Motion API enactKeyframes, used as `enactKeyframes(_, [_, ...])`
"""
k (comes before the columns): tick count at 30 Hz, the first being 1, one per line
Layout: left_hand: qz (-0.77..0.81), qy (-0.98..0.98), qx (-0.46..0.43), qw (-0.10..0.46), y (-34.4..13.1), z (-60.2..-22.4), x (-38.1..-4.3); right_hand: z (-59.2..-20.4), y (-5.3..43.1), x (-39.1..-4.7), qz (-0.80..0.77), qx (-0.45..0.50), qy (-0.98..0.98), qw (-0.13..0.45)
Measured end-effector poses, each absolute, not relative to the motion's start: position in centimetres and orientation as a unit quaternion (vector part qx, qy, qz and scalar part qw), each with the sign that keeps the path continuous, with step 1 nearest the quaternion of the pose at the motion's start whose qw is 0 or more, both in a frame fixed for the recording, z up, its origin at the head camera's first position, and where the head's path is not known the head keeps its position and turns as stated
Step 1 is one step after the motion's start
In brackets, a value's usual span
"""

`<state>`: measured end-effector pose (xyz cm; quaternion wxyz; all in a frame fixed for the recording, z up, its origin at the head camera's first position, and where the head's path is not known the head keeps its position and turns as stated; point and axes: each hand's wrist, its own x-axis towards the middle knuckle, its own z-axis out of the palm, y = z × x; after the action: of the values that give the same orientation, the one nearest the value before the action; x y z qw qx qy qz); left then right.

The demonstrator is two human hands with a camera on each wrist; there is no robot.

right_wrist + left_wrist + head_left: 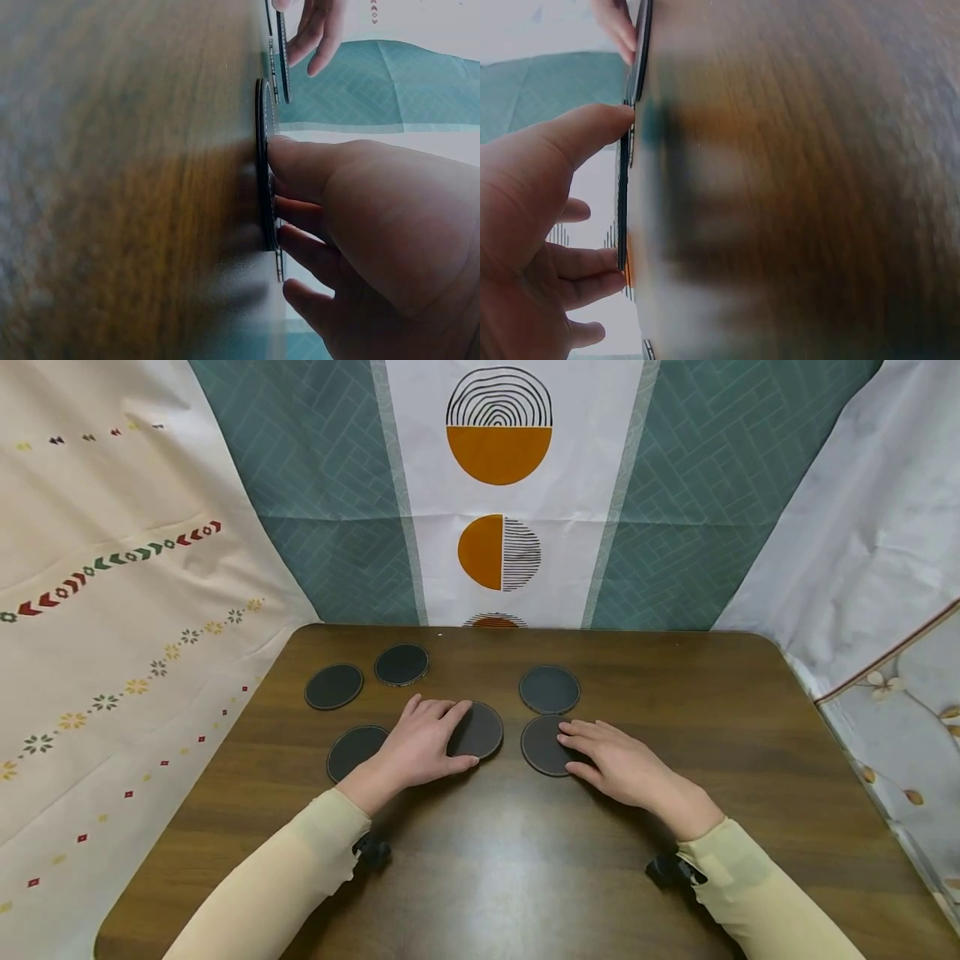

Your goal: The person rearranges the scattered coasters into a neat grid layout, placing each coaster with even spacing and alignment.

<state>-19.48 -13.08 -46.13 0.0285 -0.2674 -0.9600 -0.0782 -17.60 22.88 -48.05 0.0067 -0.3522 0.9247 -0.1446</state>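
In the head view, my left hand (420,745) pinches a round black coaster (482,732) by its edges, thumb on the near side and fingers on the far side. Seen edge-on from the left wrist, that coaster (622,191) spans from thumb tip to fingertips, close over the table. My right hand (624,768) rests its fingertips on the right part of another black coaster (540,747), which lies on the table. The right wrist view shows thumb and fingers touching the top of this coaster (262,165), which has light stitching near its rim.
Beyond the right hand's coaster lies another coaster (550,688). On the left are a coaster (356,750) partly behind my left wrist, a far-left coaster (333,686) and one near the back edge (402,664). Patterned cloths hang around the brown wooden table (495,877).
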Motion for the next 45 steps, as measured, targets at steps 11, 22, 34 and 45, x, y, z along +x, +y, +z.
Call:
enactKeyframes(11, [-0.06, -0.959, -0.277, 0.015, -11.9, -46.4, -19.7, -47.9, 23.0, -17.7, -0.145, -0.356, 0.923, -0.002])
enactKeyframes(22, [-0.046, -0.957, -0.286, -0.001, -11.1, -46.9, -19.8, -47.8, 23.1, -17.5, -0.147, -0.351, 0.925, 0.007])
enactKeyframes(34, [-0.043, -0.956, -0.29, -0.002, -11.0, -47.1, -19.7, -47.7, 22.8, -17.7, -0.145, -0.356, 0.923, 0.008])
enactKeyframes(45, [-0.035, -0.958, -0.285, -0.013, -11.1, -47.2, -19.5, -47.7, 22.8, -17.6, -0.15, -0.355, 0.923, 0.01])
